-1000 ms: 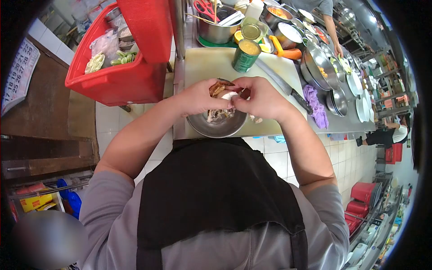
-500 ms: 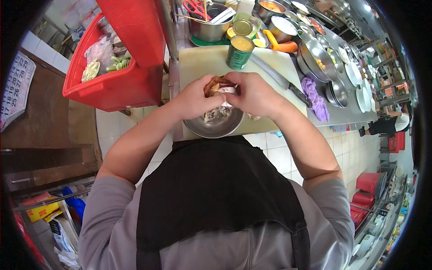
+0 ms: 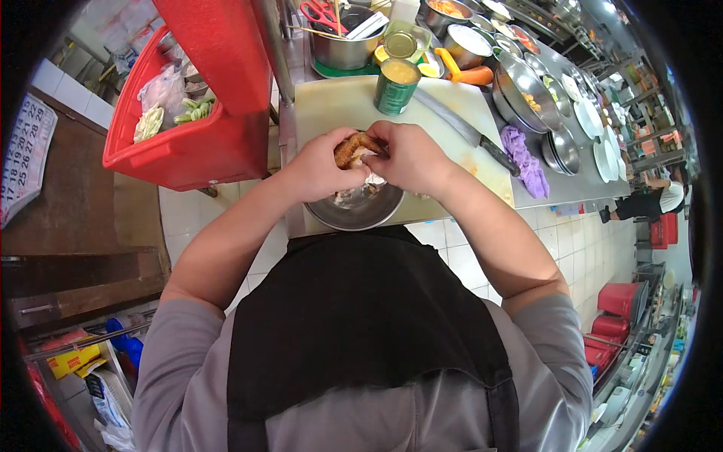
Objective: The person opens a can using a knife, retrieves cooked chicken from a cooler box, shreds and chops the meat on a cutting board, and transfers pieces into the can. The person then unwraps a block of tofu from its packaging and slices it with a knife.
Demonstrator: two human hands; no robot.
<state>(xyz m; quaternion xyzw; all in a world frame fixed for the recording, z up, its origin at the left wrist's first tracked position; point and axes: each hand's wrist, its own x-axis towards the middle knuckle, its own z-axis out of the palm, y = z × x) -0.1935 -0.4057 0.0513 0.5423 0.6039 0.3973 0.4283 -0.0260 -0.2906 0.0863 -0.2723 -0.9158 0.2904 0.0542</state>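
Both hands grip one piece of browned meat [image 3: 354, 149], with pale flesh showing beneath its skin, above a round metal bowl [image 3: 354, 215]. My left hand [image 3: 324, 162] is closed on its left side. On the other side my right hand [image 3: 407, 156] pinches it, fingertips partly hidden behind the meat. Pale shreds [image 3: 348, 198] lie in the bowl. The bowl stands at the near edge of a cutting board [image 3: 320, 102]. Beyond the hands stands an open green can [image 3: 395, 94] with yellowish contents.
A large knife [image 3: 471, 134] lies on the board, its handle towards a purple cloth [image 3: 523, 162]. Metal bowls [image 3: 527, 90] and white plates [image 3: 602, 162] stand at the right. A pot [image 3: 343, 49] is behind the board; a red cooler [image 3: 181, 162] stands left.
Both hands have stayed on the meat and turned it, so more browned skin and pale flesh show. The view has shifted slightly. The arm at the back right is out of view.
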